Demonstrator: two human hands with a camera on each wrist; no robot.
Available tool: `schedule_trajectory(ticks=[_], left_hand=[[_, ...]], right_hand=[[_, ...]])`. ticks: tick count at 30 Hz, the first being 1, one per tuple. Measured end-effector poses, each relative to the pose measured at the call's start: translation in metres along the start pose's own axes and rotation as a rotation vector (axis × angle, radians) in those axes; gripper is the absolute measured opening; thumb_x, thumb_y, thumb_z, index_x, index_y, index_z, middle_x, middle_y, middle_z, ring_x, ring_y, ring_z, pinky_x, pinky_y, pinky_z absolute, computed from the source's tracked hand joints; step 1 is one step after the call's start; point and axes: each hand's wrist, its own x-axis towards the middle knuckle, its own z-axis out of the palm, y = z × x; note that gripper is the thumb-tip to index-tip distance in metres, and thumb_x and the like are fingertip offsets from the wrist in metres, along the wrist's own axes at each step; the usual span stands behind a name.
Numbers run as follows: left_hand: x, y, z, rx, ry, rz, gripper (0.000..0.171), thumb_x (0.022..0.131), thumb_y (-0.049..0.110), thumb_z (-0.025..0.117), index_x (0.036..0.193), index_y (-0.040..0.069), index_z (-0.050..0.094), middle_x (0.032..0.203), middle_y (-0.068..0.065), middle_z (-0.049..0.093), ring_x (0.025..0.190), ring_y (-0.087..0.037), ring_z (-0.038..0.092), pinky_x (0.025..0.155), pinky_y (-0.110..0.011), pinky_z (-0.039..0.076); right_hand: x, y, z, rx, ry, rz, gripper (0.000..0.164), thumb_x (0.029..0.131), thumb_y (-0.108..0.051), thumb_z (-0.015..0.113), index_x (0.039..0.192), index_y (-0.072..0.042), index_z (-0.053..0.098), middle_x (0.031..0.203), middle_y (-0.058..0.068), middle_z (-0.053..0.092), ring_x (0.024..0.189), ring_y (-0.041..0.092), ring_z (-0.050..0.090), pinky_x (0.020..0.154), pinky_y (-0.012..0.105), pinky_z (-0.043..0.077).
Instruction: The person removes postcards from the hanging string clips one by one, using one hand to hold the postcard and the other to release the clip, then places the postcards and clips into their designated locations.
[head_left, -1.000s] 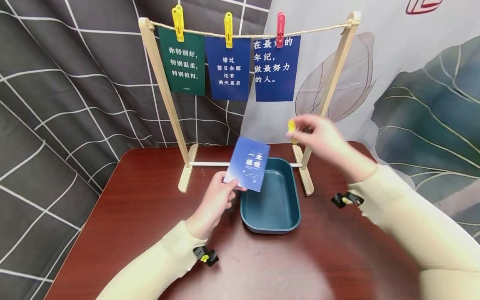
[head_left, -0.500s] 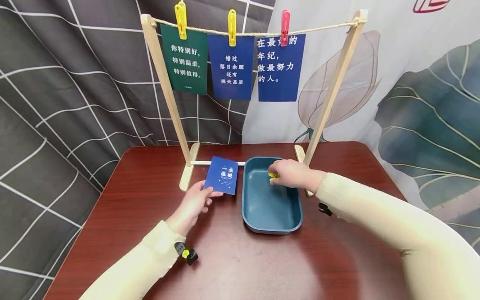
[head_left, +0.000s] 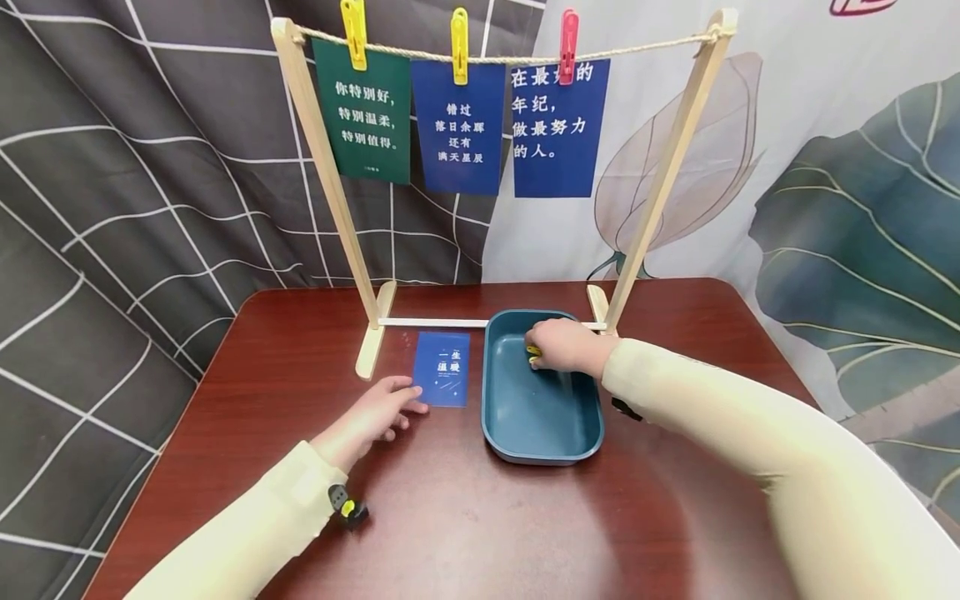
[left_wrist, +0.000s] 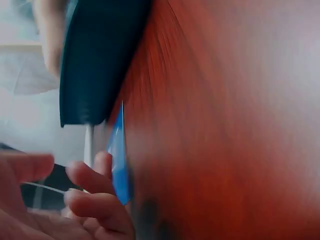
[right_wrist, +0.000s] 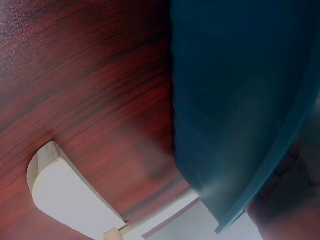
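A blue card (head_left: 442, 371) with white characters lies on the table, left of a dark blue plastic basin (head_left: 543, 421). My left hand (head_left: 377, 414) hovers at the card's lower left edge, its fingers loosely bent and holding nothing; the left wrist view shows the fingertips beside the card (left_wrist: 120, 167). Inside the basin, near its back right side, my right hand (head_left: 568, 347) pinches a yellow clothespin (head_left: 533, 352), which the fingers partly cover. In the right wrist view the basin wall (right_wrist: 230, 100) hides most of that hand.
Behind stands a wooden rack (head_left: 327, 167) with a rope (head_left: 517, 60) across it. From the rope hang a green card (head_left: 367, 158) and two blue cards, the middle (head_left: 461, 179) and right (head_left: 555, 177), under two yellow clothespins and a red clothespin (head_left: 568, 46). A white bar (head_left: 435, 322) joins the feet.
My left hand has moved the blue card down and left onto the table and let it go. My right hand has come down from near the right post into the basin with the yellow clothespin.
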Motion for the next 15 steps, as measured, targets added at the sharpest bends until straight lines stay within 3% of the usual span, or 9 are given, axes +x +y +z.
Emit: schedule_trajectory(ticks=[3,5,7,11,15], left_hand=[[0.0,0.008,-0.003,0.397,0.048,0.156,0.042,0.098,0.029,0.06,0.132,0.004,0.056,0.116,-0.012,0.068,0.095,-0.021,0.064,0.079,-0.037,0.051],[0.0,0.014,-0.002,0.662,0.059,0.253,0.04,0.097,0.032,0.062,0.129,0.008,0.062,0.125,-0.013,0.063,0.114,-0.028,0.059,0.097,-0.045,0.046],[-0.001,0.021,0.001,0.853,0.043,0.302,0.043,0.095,0.036,0.064,0.131,0.012,0.063,0.133,-0.013,0.057,0.123,-0.034,0.053,0.103,-0.052,0.041],[-0.002,0.027,0.011,1.073,-0.019,0.33,0.051,0.093,0.043,0.065,0.135,0.015,0.062,0.14,-0.015,0.052,0.124,-0.039,0.05,0.098,-0.057,0.043],[-0.002,0.028,0.02,1.142,-0.061,0.307,0.053,0.092,0.046,0.065,0.135,0.015,0.061,0.141,-0.015,0.052,0.125,-0.037,0.05,0.097,-0.056,0.043]], right_hand=[[0.001,0.001,0.0,0.003,0.005,-0.015,0.029,0.089,-0.025,0.076,0.11,-0.006,0.07,0.093,0.007,0.064,0.078,0.019,0.058,0.075,0.037,0.054],[0.001,0.003,0.0,0.008,0.013,-0.016,0.027,0.089,-0.023,0.076,0.109,-0.006,0.071,0.092,0.007,0.064,0.077,0.019,0.058,0.075,0.037,0.054],[0.0,0.004,0.0,0.001,0.018,-0.01,0.025,0.088,-0.022,0.076,0.107,-0.006,0.071,0.09,0.005,0.064,0.076,0.018,0.058,0.074,0.036,0.053],[-0.004,0.006,0.001,-0.006,0.031,-0.013,0.017,0.089,-0.018,0.075,0.101,-0.006,0.073,0.085,0.004,0.064,0.072,0.017,0.058,0.071,0.034,0.053],[-0.006,0.007,0.004,-0.011,0.053,-0.027,0.008,0.089,-0.014,0.073,0.094,-0.007,0.073,0.081,0.003,0.065,0.068,0.016,0.057,0.069,0.032,0.053]])
